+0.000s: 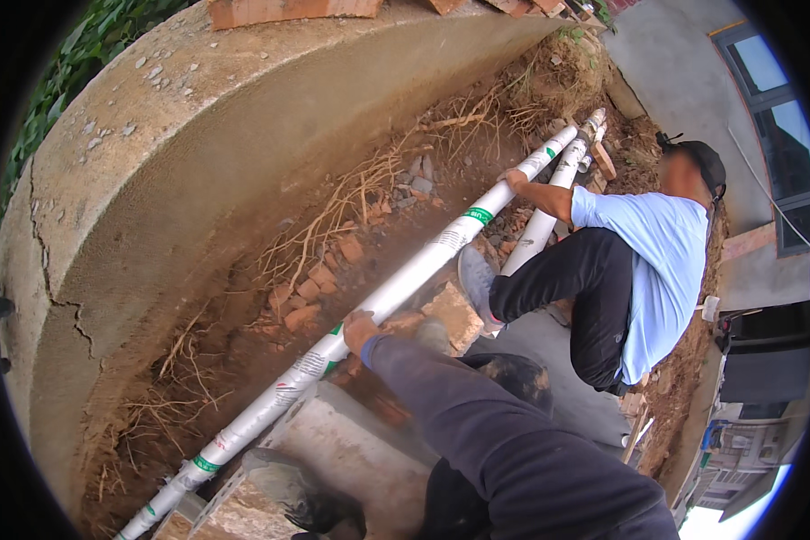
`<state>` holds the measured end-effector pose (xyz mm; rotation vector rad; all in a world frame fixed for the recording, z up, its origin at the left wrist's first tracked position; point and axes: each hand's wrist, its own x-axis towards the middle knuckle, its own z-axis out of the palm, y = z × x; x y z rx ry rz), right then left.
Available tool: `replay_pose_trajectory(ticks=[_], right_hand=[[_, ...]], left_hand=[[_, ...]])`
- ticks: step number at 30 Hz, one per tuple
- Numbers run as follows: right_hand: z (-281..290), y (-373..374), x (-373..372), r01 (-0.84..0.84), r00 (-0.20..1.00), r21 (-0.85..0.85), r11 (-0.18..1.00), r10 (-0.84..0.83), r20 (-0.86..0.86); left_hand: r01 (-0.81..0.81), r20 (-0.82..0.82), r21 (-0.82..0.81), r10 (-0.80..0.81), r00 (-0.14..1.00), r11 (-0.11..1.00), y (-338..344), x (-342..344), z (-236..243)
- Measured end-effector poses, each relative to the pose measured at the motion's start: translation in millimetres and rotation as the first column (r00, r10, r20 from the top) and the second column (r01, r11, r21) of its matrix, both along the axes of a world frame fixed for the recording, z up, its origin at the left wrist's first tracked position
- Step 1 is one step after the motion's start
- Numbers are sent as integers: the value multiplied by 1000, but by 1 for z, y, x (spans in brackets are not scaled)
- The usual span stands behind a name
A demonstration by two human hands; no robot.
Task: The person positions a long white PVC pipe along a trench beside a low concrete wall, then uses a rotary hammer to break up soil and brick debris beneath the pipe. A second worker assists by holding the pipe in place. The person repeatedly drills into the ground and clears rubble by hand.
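Note:
A long white plastic pipe [414, 270] with green bands slants across the trench from lower left to upper right. My right hand [361, 331], in a dark sleeve, is wrapped over this pipe near its middle. My left hand does not show. Farther up, a co-worker in a light blue shirt [661, 261] crouches with a hand [514, 180] on the same pipe. Beside it runs a second white pipe [538, 232], partly hidden behind the co-worker's leg. Both pipes come close together near a dirty pipe fitting [592, 126] at the far end.
A curved concrete wall [162, 207] with a crack bounds the trench on the left. Exposed roots [351, 193] and broken bricks [310, 288] litter the soil. Concrete blocks [342, 441] lie by my feet. A building with a window [778, 135] stands at right.

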<state>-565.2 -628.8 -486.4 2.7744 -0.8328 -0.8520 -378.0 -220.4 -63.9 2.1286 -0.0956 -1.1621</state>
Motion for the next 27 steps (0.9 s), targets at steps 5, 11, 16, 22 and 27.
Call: replay_pose_trajectory(ticks=[5,11,16,22,27], right_hand=[[-9,0,-1,56,998,180,982,-57,3],[13,11,23,86,994,376,923,-106,33],[25,19,49,14,991,422,907,-69,115],[25,24,54,34,965,394,918,-133,225],[28,23,36,93,963,439,894,-193,189]], left_hand=[[95,-6,12,-95,995,995,-8,1,-1],[162,23,9,-163,986,987,-20,-4,3],[191,24,32,-192,981,981,-28,-3,6],[175,7,117,-177,984,978,-42,-12,13],[275,56,177,-289,956,945,-58,-12,16]])
